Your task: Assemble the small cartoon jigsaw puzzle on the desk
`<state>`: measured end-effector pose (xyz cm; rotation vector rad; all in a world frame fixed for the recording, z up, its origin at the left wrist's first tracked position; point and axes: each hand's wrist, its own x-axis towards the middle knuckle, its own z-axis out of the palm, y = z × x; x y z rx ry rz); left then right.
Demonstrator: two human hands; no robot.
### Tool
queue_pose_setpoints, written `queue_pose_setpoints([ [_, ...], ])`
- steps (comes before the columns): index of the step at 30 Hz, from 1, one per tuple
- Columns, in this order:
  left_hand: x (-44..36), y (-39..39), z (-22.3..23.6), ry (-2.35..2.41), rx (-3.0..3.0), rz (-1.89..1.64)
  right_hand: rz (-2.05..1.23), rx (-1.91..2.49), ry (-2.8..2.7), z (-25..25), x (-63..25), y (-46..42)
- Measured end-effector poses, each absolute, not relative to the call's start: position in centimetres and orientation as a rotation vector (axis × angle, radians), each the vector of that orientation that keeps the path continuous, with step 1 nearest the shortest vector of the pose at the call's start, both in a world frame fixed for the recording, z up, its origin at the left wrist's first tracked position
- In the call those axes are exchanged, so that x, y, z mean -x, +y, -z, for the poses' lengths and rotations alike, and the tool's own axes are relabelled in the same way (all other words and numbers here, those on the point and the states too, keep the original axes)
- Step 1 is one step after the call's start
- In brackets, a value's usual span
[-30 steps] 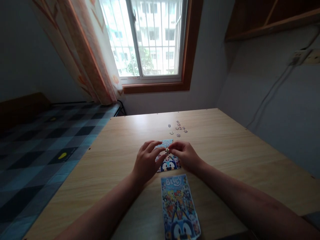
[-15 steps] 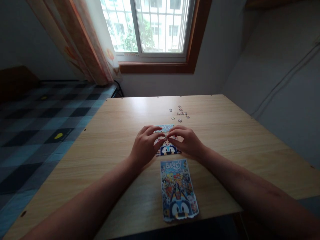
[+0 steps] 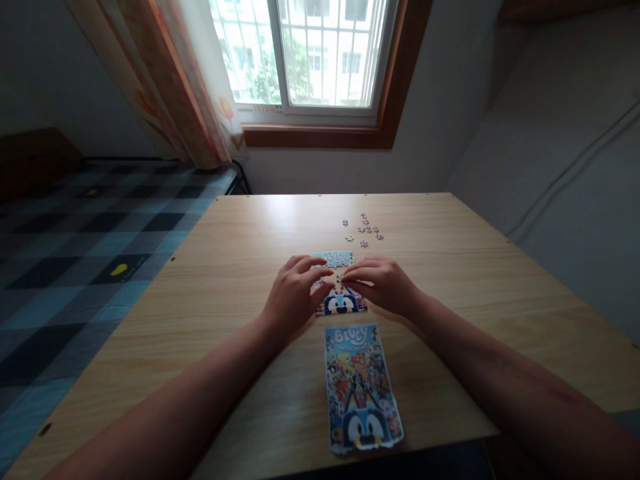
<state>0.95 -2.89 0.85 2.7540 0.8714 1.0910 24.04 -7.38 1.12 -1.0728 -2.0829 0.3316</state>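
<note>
A small partly assembled jigsaw puzzle [image 3: 341,301] lies in the middle of the wooden table [image 3: 240,267]. Over its left side rests my left hand [image 3: 295,293], fingers curled and tips touching it. On the puzzle's right side sits my right hand [image 3: 383,283], its fingers pinched together at the puzzle's centre; whether a piece is between them is hidden. Nearer to me lies a printed Bluey picture card [image 3: 360,387], reaching the table's front edge. Several loose puzzle pieces [image 3: 364,230] are scattered beyond the puzzle.
A bed with a blue checked cover [image 3: 85,253] stands to the left of the table. Behind the table are a window [image 3: 305,53], an orange curtain [image 3: 170,87] and grey walls. A cable [image 3: 565,180] runs along the right wall.
My hands have come down from holding a piece just above the puzzle to resting on it. The camera tilted down, so the table fills more of the view.
</note>
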Motion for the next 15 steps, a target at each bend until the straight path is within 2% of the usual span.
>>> queue_pose_setpoints([
  [15,-0.6,-2.9,-0.4,0.992,-2.788,-0.849,-0.263,1.089,-2.219,-0.2,-23.9,-6.9],
])
